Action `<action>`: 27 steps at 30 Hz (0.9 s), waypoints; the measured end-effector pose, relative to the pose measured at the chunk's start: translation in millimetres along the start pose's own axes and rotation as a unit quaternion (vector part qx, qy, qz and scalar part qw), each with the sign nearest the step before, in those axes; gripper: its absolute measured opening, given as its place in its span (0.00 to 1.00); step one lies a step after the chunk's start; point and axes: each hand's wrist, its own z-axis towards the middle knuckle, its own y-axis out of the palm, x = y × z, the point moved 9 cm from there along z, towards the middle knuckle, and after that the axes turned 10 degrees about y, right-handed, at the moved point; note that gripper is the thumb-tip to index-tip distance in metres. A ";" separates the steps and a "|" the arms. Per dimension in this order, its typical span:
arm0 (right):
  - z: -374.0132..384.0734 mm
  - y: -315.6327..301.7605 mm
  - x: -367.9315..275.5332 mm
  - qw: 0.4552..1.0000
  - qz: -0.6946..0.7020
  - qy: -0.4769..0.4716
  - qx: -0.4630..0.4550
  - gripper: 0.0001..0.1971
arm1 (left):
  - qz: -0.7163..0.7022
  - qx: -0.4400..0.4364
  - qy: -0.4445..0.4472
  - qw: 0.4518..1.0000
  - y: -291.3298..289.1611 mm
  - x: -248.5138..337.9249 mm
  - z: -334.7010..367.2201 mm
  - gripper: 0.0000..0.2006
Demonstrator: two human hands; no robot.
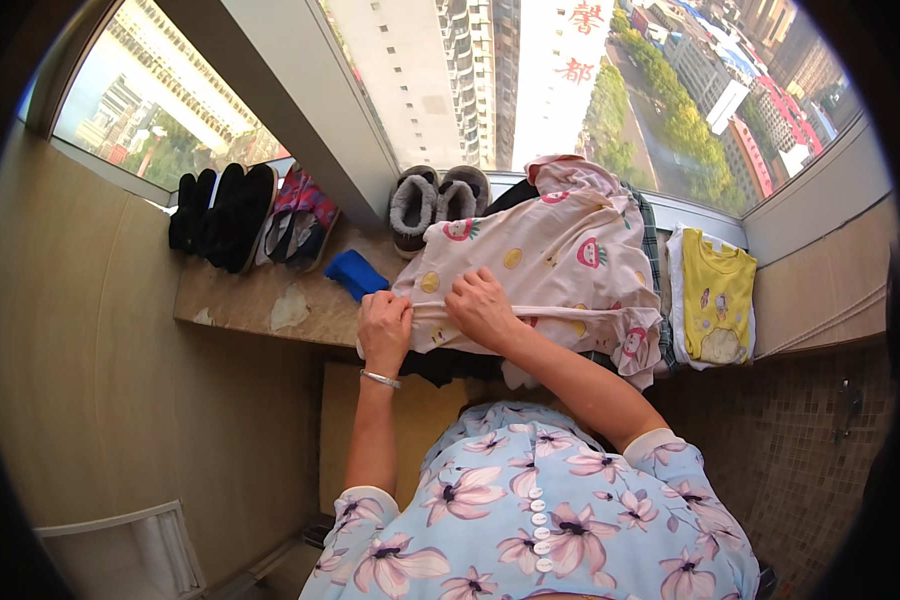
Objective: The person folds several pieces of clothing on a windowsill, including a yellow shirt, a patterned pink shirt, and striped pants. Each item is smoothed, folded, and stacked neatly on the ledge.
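A pale pink shirt (560, 265) printed with strawberries and yellow fruit lies spread over the window ledge, its collar end toward the glass. My left hand (384, 326) is closed on its lower left corner. Further right along the same edge, my right hand (482, 308) has its fingers curled down onto the cloth, gripping a fold that runs across the shirt. Dark and plaid cloth peeks out from beneath the pink fabric. Just beyond my left hand rests a small folded blue cloth item (356, 274).
Fur-lined slippers (417, 212) stand behind the shirt by the window. Black shoes (238, 215) and a pink patterned pair (302, 215) line the ledge's left end. Folded clothes with a yellow top (716, 290) lie at the right. A cord (820, 325) runs along the right wall.
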 end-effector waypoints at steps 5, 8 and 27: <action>-5.6 -6.3 8.3 0.999 0.023 0.026 -0.007 0.05 | -0.007 0.008 0.036 0.999 -7.9 3.7 8.9 0.08; -5.1 -20.1 20.9 0.997 0.041 0.068 0.005 0.05 | -0.021 0.010 0.044 0.999 -8.8 10.6 20.1 0.10; 36.2 -101.6 141.1 0.965 -0.132 0.171 0.145 0.16 | -0.338 0.001 0.031 0.941 22.7 25.7 83.2 0.07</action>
